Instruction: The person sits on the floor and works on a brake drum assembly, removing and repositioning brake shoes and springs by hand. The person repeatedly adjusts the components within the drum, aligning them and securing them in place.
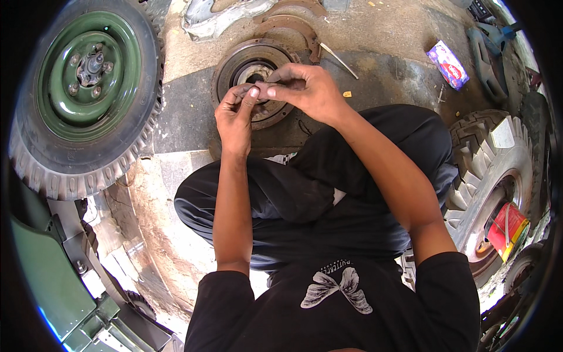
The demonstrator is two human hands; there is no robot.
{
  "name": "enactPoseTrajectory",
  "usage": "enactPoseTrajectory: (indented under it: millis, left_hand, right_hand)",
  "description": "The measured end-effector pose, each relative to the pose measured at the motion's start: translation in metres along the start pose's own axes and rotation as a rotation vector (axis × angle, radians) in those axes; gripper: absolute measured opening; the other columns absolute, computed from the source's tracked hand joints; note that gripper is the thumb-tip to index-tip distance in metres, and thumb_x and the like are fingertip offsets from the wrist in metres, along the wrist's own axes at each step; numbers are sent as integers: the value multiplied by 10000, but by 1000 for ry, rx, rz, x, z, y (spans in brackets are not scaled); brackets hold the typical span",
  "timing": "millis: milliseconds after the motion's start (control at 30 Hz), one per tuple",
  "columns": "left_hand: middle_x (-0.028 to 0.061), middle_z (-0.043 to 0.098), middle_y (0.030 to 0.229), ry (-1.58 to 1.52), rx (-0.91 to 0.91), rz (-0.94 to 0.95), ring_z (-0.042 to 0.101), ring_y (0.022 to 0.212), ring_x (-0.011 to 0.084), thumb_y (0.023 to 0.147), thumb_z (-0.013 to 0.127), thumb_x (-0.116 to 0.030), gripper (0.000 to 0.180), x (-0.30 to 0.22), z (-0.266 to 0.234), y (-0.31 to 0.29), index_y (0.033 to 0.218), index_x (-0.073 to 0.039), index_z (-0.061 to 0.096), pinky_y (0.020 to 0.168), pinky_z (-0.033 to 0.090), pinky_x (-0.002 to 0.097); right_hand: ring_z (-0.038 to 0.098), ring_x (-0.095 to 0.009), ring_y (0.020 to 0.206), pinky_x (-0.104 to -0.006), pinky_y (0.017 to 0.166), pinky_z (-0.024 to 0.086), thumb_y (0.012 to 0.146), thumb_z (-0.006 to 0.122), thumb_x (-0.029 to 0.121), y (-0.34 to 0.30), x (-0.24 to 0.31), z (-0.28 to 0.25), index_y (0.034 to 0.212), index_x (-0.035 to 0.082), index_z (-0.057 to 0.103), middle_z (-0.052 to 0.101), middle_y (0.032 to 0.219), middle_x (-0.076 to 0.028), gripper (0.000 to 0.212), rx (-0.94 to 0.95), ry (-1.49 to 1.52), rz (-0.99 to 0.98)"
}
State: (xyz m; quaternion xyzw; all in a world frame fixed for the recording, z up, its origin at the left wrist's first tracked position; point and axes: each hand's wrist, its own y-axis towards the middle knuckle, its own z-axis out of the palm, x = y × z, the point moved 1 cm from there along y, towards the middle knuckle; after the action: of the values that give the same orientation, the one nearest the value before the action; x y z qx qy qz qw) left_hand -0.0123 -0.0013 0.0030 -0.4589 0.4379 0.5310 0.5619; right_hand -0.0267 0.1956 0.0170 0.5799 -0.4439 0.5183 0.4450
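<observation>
We observed two bare hands at work over a round, rusty metal drum (226, 73). The left hand (236, 117) was closed in a pinch, its thumb and fingertips meeting on a small reddish-brown piece (265, 91). The right hand (314, 94) gripped the same piece from the other side, thumb below and bent fingers above, so that we found it squarely between the two sets of fingertips. Because the fingers covered much of it, we could not tell its full shape with confidence.

Directly beneath the hands lay the drum, its dark central opening partly hidden by them. Beyond the hands we noted a curved rusty strip (308, 36) and, farther to their left, a silvery metal part (214, 26). Beyond the right hand lay a thin pale stick (338, 60); well to its right, a purple packet (448, 64) rested on the floor. Well to the left of the left hand we saw a tyred wheel with a green rim (126, 76). To the right of the hands and nearer the body stood another wheel (513, 149), with a red container (505, 232) at its hub.
</observation>
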Motion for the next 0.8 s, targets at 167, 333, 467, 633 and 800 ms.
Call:
enactPoseTrajectory:
  millis: [167, 333, 467, 633, 800]
  left_hand:
    - [88, 762, 1050, 78, -91, 83, 714, 902, 147, 1011, 716, -91, 184, 2, 5, -1, 1163, 13, 713, 749, 586, 292]
    - [102, 776, 1075, 308, -100, 218, 719, 974, 150, 966, 765, -52, 241, -3, 13, -7, 1184, 45, 736, 874, 591, 302]
    - [103, 783, 1083, 216, -56, 155, 720, 1006, 148, 923, 801, -11, 265, 0, 16, -7, 1175, 54, 750, 932, 581, 300]
    - [115, 786, 1105, 300, -28, 141, 729, 1011, 153, 906, 814, 0, 285, -1, 13, -8, 1178, 59, 754, 939, 583, 299]
    - [109, 788, 1101, 313, 11, 134, 731, 1006, 147, 893, 815, 26, 286, 1, 16, -4, 1172, 59, 761, 935, 585, 295]
  right_hand:
    - [711, -131, 1033, -299, 933, 573, 957, 794, 145, -4, -2, 6, 1194, -28, 722, 765, 1087, -85, 302, 41, 112, -19]
    - [722, -165, 1073, -312, 962, 573, 958, 781, 109, -2, -4, 4, 1215, -31, 716, 771, 1145, -106, 300, 52, 167, 11]
    - [729, -170, 1059, -320, 983, 569, 966, 774, 129, 1, -17, 2, 1201, -34, 730, 781, 1131, -107, 290, 59, 99, -34]
    - [757, -201, 994, -335, 920, 573, 906, 809, 175, -7, -14, 5, 1110, 44, 792, 799, 1072, -94, 243, -72, -8, 5]
    - [719, -151, 952, -274, 860, 559, 941, 810, 197, -11, -13, 0, 1240, -33, 737, 781, 1075, -100, 384, -92, -50, 125]
